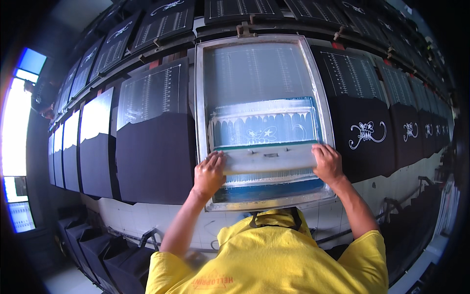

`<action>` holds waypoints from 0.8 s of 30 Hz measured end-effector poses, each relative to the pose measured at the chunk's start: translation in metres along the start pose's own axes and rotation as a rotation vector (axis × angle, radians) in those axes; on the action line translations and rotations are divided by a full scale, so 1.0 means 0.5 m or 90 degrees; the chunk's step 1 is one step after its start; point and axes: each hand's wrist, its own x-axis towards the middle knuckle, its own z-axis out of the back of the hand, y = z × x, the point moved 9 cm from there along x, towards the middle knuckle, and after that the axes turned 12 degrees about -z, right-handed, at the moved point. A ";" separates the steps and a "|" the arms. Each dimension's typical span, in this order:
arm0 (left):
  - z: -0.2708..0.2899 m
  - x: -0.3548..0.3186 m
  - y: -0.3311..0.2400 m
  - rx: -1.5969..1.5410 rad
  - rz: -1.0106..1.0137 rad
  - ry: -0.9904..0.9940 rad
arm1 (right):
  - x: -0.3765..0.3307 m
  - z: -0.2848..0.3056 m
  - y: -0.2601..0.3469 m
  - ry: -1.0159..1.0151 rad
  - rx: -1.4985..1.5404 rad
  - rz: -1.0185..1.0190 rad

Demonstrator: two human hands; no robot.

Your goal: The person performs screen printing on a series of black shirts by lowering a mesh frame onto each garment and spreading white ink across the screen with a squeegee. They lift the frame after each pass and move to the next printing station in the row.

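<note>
Fingers of left hand (pixel 209 171) and right hand (pixel 329 162) clamped on opposite ends of squeegee (pixel 269 160), across near half of screen frame (pixel 264 202) — possible fault: streaked white ink (pixel 264 108), caused by uneven pressure.

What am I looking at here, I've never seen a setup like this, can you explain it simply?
There is no robot: this is one person in a yellow shirt, working bare-handed. A wide camera on their head looks down, which bends straight edges. The left hand and right hand grip opposite ends of a squeegee, a pale, wide bar. It lies across the mesh of a frame; white paste shows on the mesh. Boards lie in rows around it. Beside the frame, the dark left cloth looks plain; the right cloth bears a white design.
</note>
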 end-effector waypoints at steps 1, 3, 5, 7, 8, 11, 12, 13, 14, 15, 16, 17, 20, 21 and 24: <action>-0.007 0.018 0.018 0.001 -0.004 -0.002 | 0.024 -0.005 -0.009 -0.002 0.001 0.003; -0.012 0.058 0.055 0.007 -0.008 -0.006 | 0.078 -0.017 -0.027 -0.007 0.007 0.011; -0.015 0.107 0.094 -0.002 0.006 0.030 | 0.136 -0.033 -0.048 0.008 -0.006 -0.004; -0.015 0.146 0.125 -0.047 0.046 0.059 | 0.181 -0.043 -0.061 0.027 -0.015 -0.010; -0.013 0.156 0.136 -0.042 0.044 0.055 | 0.203 -0.040 -0.057 0.038 -0.005 -0.007; -0.011 0.184 0.158 -0.031 0.042 0.045 | 0.228 -0.037 -0.063 0.049 -0.023 -0.010; -0.011 0.186 0.159 -0.032 0.047 0.050 | 0.231 -0.034 -0.065 0.041 -0.021 -0.005; -0.010 0.190 0.161 -0.032 0.051 0.056 | 0.238 -0.031 -0.069 0.032 -0.019 -0.001; -0.007 0.190 0.168 -0.046 0.071 0.053 | 0.237 -0.029 -0.068 0.027 -0.015 0.005; -0.013 0.194 0.181 -0.038 0.090 0.100 | 0.230 -0.021 -0.063 0.017 -0.010 0.005; -0.008 0.185 0.176 -0.046 0.098 0.094 | 0.223 -0.012 -0.054 0.006 -0.006 0.004; 0.001 0.184 0.170 -0.054 0.107 0.088 | 0.220 -0.003 -0.048 -0.004 0.000 0.005; 0.073 0.149 0.100 -0.032 0.012 -0.040 | 0.166 0.038 -0.024 -0.021 0.007 0.009; 0.077 0.128 0.077 -0.032 0.018 -0.028 | 0.135 0.044 -0.020 -0.017 0.010 0.002; 0.087 0.044 -0.005 -0.029 0.025 0.020 | 0.015 0.065 0.009 -0.013 0.011 0.002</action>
